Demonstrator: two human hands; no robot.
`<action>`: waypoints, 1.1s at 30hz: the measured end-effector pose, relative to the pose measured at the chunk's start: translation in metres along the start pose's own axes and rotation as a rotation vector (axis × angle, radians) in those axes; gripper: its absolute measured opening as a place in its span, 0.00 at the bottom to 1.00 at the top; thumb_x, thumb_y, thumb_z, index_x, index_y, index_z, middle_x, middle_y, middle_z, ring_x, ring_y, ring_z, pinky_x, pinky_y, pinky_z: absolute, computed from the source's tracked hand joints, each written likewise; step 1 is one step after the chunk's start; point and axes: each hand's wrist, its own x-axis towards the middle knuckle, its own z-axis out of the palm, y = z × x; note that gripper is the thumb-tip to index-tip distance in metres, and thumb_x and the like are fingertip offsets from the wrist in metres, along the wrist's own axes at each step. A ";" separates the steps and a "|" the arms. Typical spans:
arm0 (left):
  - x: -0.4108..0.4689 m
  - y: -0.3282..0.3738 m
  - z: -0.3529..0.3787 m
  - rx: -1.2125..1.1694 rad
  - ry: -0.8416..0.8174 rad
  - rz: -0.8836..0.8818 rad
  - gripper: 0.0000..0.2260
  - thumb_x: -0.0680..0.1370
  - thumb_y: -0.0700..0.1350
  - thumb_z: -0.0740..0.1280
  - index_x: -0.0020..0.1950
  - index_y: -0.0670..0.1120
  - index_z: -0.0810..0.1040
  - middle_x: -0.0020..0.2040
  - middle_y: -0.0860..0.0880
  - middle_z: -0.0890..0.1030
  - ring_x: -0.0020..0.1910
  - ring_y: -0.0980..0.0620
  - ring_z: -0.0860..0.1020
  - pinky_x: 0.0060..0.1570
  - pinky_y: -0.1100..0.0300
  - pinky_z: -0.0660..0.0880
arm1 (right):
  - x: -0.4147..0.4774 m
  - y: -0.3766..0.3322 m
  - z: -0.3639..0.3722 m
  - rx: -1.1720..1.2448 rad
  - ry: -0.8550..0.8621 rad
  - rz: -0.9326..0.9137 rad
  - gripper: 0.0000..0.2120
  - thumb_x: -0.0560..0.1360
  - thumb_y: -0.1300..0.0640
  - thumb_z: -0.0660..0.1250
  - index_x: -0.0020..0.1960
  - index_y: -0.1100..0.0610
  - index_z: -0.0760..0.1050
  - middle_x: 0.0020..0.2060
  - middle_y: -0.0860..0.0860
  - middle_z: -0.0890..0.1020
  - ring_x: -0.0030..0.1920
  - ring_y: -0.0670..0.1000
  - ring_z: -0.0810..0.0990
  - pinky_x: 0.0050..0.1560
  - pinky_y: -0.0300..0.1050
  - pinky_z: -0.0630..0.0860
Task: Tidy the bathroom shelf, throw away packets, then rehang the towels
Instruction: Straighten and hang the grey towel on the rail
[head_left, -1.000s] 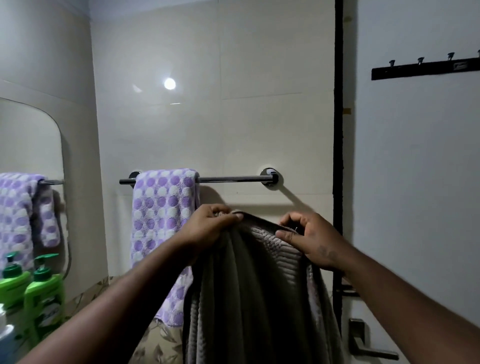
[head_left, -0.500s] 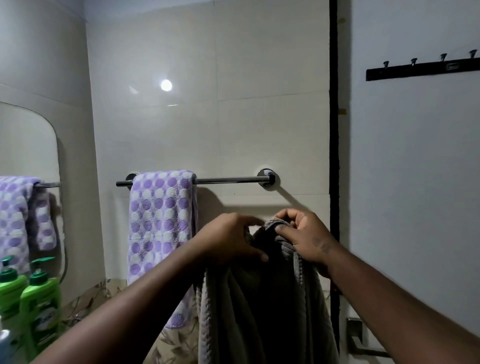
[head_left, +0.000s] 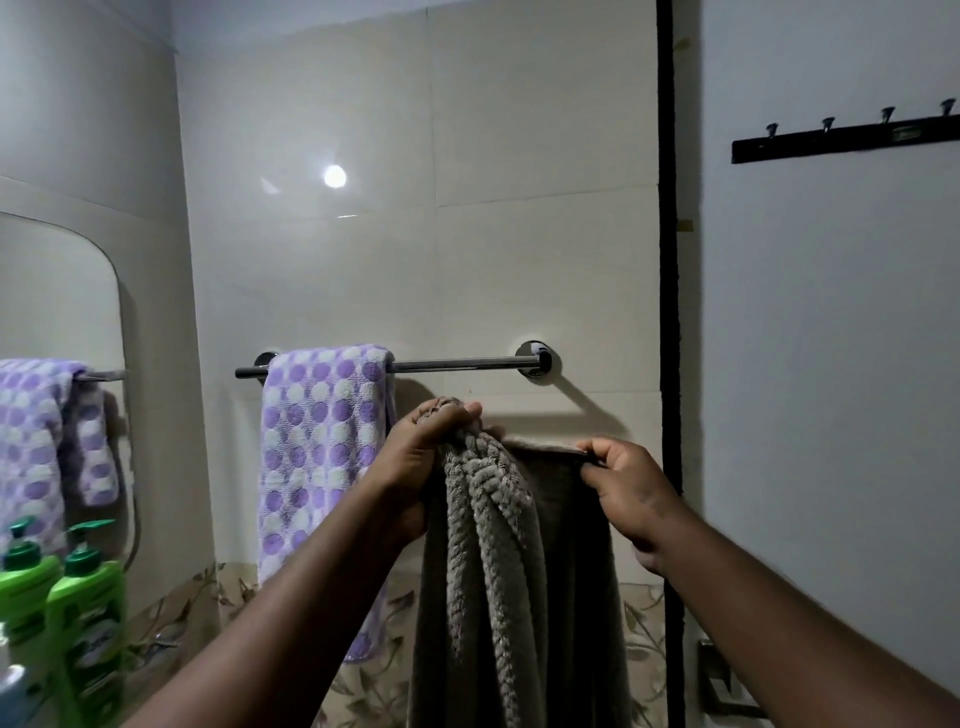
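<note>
Your left grip (head_left: 415, 457) has its fingers curled round a bunched wad at the top of the grey ribbed towel (head_left: 498, 571), and your right grip (head_left: 628, 488) pinches the flat top edge just beside it. The towel hangs below the chrome wall rail (head_left: 457, 365), not yet over it. The bunching is the danger: lift it like this and it will likely go over the rail twisted, hang lopsided and slide off. Spread the edge first. Watch too the purple-and-white dotted towel (head_left: 322, 467) draped on the rail's left end; your left forearm is close and could drag it down.
</note>
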 end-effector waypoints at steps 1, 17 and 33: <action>0.001 0.000 -0.001 0.044 -0.021 -0.010 0.10 0.71 0.40 0.76 0.41 0.42 0.76 0.37 0.38 0.77 0.33 0.46 0.82 0.35 0.55 0.81 | 0.000 -0.004 0.003 0.078 -0.033 0.024 0.15 0.81 0.69 0.60 0.52 0.56 0.83 0.47 0.60 0.88 0.43 0.55 0.84 0.42 0.47 0.81; -0.001 0.023 -0.006 1.006 0.192 0.303 0.10 0.76 0.45 0.75 0.37 0.42 0.81 0.31 0.51 0.75 0.33 0.54 0.72 0.37 0.57 0.68 | -0.011 -0.002 -0.004 -0.830 0.153 -0.366 0.15 0.71 0.68 0.62 0.52 0.53 0.78 0.47 0.53 0.83 0.47 0.61 0.80 0.43 0.52 0.78; 0.002 -0.006 0.001 0.988 -0.179 0.104 0.10 0.73 0.49 0.79 0.51 0.46 0.88 0.47 0.45 0.89 0.46 0.54 0.85 0.50 0.55 0.80 | 0.001 -0.043 0.024 -0.084 -0.044 -0.196 0.14 0.70 0.55 0.80 0.44 0.59 0.77 0.32 0.56 0.83 0.33 0.49 0.79 0.37 0.46 0.76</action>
